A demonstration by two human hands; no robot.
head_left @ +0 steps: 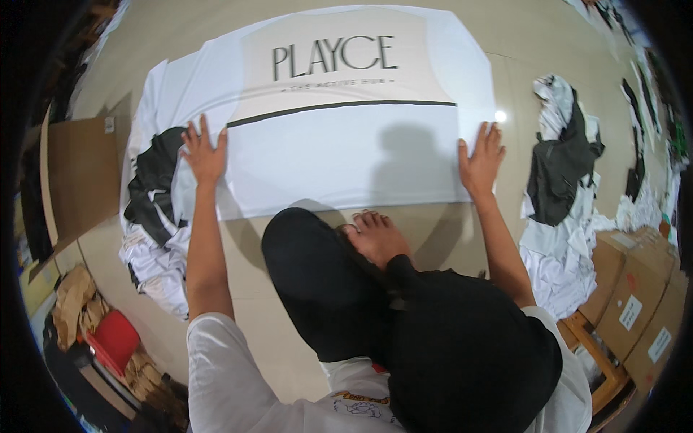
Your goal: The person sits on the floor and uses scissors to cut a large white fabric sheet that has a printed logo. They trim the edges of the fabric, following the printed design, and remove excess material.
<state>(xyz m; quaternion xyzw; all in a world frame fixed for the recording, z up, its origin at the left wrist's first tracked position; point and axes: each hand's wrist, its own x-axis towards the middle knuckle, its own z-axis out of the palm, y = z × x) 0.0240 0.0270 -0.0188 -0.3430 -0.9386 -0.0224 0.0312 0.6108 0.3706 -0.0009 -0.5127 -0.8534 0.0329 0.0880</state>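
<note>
A large white garment panel (339, 166) lies spread on the floor, with a cream section bearing dark printed lettering and a black horizontal stripe across it. My left hand (204, 159) rests palm down on its left part with fingers spread, beside a pile of black and white garments (151, 173). My right hand (480, 162) lies palm down on its right part, fingers apart. Neither hand holds anything. My bare foot (375, 238) and black-clad legs (317, 289) are just below the panel's near edge.
Another heap of black and white cloth (559, 166) lies at the right. An open cardboard box (83, 173) stands at the left, with brown paper (72, 303) and a red object (112, 335) below. Stacked cartons (632, 296) and a wooden frame (606, 375) occupy the lower right.
</note>
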